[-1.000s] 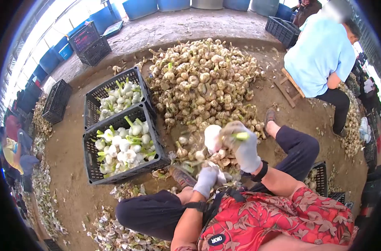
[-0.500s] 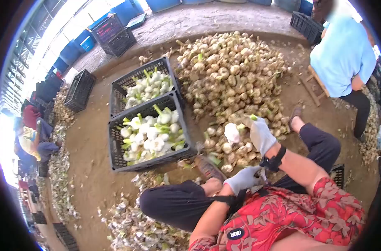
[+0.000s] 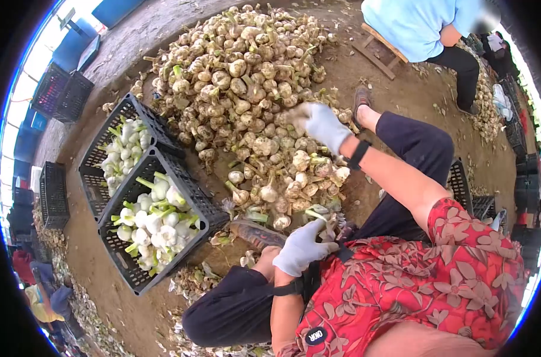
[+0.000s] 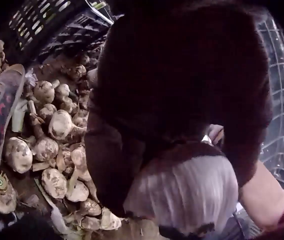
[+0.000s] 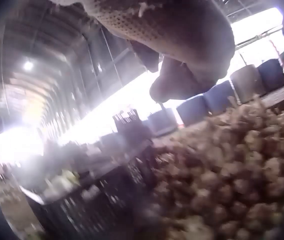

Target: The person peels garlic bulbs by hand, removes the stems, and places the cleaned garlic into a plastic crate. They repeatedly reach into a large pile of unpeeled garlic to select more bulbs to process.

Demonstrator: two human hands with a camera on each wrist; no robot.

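Observation:
In the head view my gloved right hand [image 3: 324, 126] is stretched over the near part of a large heap of unpeeled garlic [image 3: 241, 83], its fingers blurred. The right wrist view shows those fingers [image 5: 182, 82] loosely bent above the heap, with nothing visible between them. My gloved left hand [image 3: 301, 249] is low by my lap, fingers bent; I cannot tell what it holds. Just past its fingertips lies a pale garlic stem [image 3: 318, 213]. Cleaned white garlic bulbs with green stems [image 3: 154, 229] fill much of the near black crate [image 3: 113, 262].
A second black crate [image 3: 91, 172] with cleaned garlic adjoins the first. My shoe [image 3: 255, 233] rests beside loose bulbs. Peelings [image 3: 187, 285] litter the ground at left. Another person in a blue shirt [image 3: 413, 27] sits on a wooden stool [image 3: 382, 44] at the upper right.
The cleaned bulb with a green stem seen at my right hand earlier is gone from it. That hand has moved forward over the heap. My left hand stays low; the head view has shifted.

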